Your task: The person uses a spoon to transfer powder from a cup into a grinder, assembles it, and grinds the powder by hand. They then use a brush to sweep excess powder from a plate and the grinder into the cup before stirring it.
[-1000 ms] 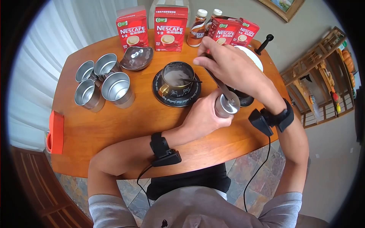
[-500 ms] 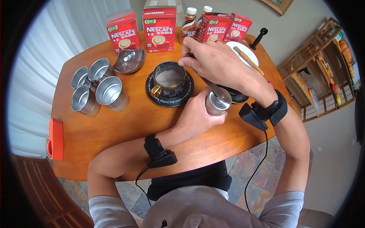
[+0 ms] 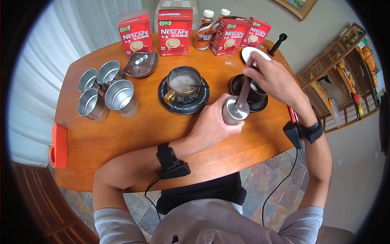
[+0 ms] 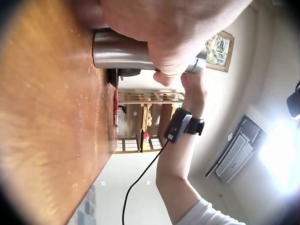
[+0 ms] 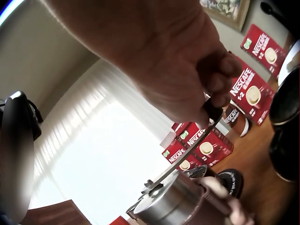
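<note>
A metal hand-crank coffee grinder (image 3: 235,114) stands upright near the table's front. My left hand (image 3: 209,127) wraps round its body; the left wrist view shows the steel cylinder (image 4: 122,52) with its base at the tabletop. My right hand (image 3: 278,81) holds the end of the crank arm (image 3: 244,90), which points away from me and slightly right. In the right wrist view the curled fingers (image 5: 218,82) cover most of the knob. Just beyond the grinder, a dark cup (image 3: 256,92) on a black saucer (image 3: 258,107) is partly hidden by the crank and right hand.
Left of the grinder, a black-and-gold cup (image 3: 183,92) with a spoon stands on a lettered saucer (image 3: 165,102). Several metal mugs (image 3: 122,97) and a dark bowl (image 3: 141,65) are farther left. Red Nescafe boxes (image 3: 174,34) and bottles (image 3: 203,32) line the back; a white plate (image 3: 248,53) lies behind right.
My right hand has swung the crank from pointing far left to pointing far right, uncovering part of the dark cup. My left hand keeps its grip on the grinder.
</note>
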`<action>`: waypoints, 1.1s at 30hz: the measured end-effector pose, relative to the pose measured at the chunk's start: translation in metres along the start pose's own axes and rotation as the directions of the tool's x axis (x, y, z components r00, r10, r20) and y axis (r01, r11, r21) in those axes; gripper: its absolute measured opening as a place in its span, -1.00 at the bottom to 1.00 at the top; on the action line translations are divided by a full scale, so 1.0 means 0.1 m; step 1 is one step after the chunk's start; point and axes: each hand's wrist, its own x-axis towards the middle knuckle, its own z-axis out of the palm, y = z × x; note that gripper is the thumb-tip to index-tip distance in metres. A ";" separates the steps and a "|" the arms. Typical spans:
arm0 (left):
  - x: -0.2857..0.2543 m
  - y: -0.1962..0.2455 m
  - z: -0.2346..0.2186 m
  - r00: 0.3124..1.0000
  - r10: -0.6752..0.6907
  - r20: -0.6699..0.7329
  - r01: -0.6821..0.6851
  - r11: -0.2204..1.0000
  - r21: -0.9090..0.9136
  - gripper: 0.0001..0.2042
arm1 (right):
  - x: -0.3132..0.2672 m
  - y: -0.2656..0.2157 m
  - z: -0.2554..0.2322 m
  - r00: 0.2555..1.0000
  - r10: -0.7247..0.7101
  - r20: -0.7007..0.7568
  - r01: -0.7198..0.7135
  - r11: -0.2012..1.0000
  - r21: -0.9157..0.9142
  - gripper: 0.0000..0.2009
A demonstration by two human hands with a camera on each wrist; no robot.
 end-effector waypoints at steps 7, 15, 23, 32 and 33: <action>0.01 0.00 0.01 1.000 0.011 -0.012 -0.012 1.000 -0.008 -0.55 | -0.91 -0.20 -0.33 0.960 0.247 0.129 -0.262 0.958 0.116 -0.81; 0.00 -0.05 0.04 0.994 0.102 -0.041 -0.101 0.995 0.013 -0.53 | -1.40 -0.91 -0.47 0.957 -0.034 0.287 -0.006 0.990 0.138 -0.76; -0.02 -0.01 -0.02 0.998 -0.040 0.046 0.050 0.970 -0.238 -0.59 | -0.85 -1.32 -0.10 0.896 -0.409 0.173 0.376 0.906 0.197 -0.75; 0.04 -0.17 -0.02 0.993 0.103 0.066 -0.105 0.994 0.037 -0.50 | 0.21 -1.22 0.33 0.919 -0.392 -0.027 0.393 0.917 0.071 -0.71; 0.06 -0.16 0.00 0.994 0.104 0.027 -0.106 0.993 0.056 -0.49 | 0.34 -1.16 0.34 0.948 -0.318 0.015 0.318 0.948 0.010 -0.72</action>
